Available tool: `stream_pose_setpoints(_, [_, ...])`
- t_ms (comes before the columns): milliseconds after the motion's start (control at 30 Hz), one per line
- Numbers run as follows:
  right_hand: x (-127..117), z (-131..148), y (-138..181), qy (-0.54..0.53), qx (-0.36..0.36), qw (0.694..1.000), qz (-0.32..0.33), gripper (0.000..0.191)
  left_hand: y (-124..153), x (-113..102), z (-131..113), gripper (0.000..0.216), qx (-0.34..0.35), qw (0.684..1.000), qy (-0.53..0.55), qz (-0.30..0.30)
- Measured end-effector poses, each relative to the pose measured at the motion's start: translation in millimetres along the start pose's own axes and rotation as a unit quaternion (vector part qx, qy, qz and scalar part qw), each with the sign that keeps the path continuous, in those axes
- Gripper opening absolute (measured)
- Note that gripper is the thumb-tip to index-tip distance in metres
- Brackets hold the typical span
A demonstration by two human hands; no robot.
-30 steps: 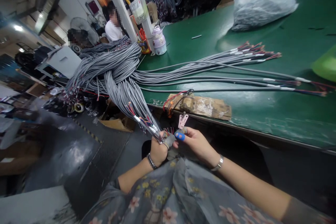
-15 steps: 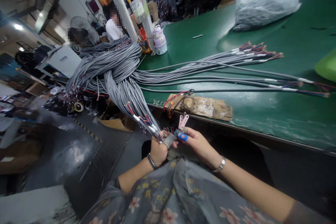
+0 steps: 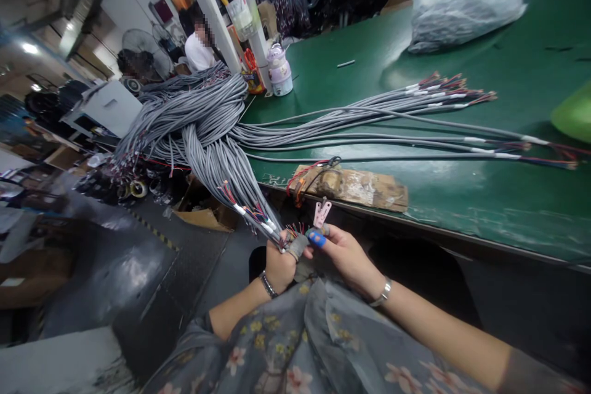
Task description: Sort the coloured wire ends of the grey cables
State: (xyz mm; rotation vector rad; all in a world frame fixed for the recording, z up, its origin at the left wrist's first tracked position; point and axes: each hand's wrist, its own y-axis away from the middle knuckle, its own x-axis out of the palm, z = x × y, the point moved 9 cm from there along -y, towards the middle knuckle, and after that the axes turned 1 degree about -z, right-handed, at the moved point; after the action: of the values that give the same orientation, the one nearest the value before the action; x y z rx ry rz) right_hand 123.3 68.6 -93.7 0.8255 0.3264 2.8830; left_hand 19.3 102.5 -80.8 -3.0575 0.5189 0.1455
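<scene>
My left hand is closed around the end of a grey cable, whose thin coloured wires fan out above the fingers. Grey tape wraps its thumb. Close against it, my right hand pinches at the wire tips, with blue tape on the thumb; what lies between its fingertips is too small to make out. Just above those fingers stands a pink clip, beside the bench edge. A thick bundle of grey cables hangs down from the bench to my left hand, some with white sleeves and bare coloured wires.
Several grey cables lie along the green bench. A wooden block with red and black wires sits at its front edge. Behind are a purple bottle and a plastic bag. A person in white is further back.
Little differs. My right wrist has shifted slightly left, its fingers still at the wire tips, while my left hand keeps its grip on the cable.
</scene>
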Motion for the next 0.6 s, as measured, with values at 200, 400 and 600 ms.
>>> stream_pose_setpoints(200, [-13.0, -11.5, -0.9, -0.031, 0.025, 0.999, 0.029, 0.041, -3.4, -2.0, 3.4, 0.039, -0.044, 0.998, 0.051, -0.009])
stream_pose_setpoints(400, [-32.9, -13.0, -20.4, -0.078, 0.037, 0.996, 0.011, 0.05, -7.7, 7.1, -8.2, 0.039, -0.105, 0.987, 0.12, 0.022])
stream_pose_setpoints(600, [-20.7, 1.1, -38.7, -0.105, 0.037, 0.994, 0.008, 0.054, -14.8, 21.0, -10.4, 0.041, -0.123, 0.981, 0.139, 0.062])
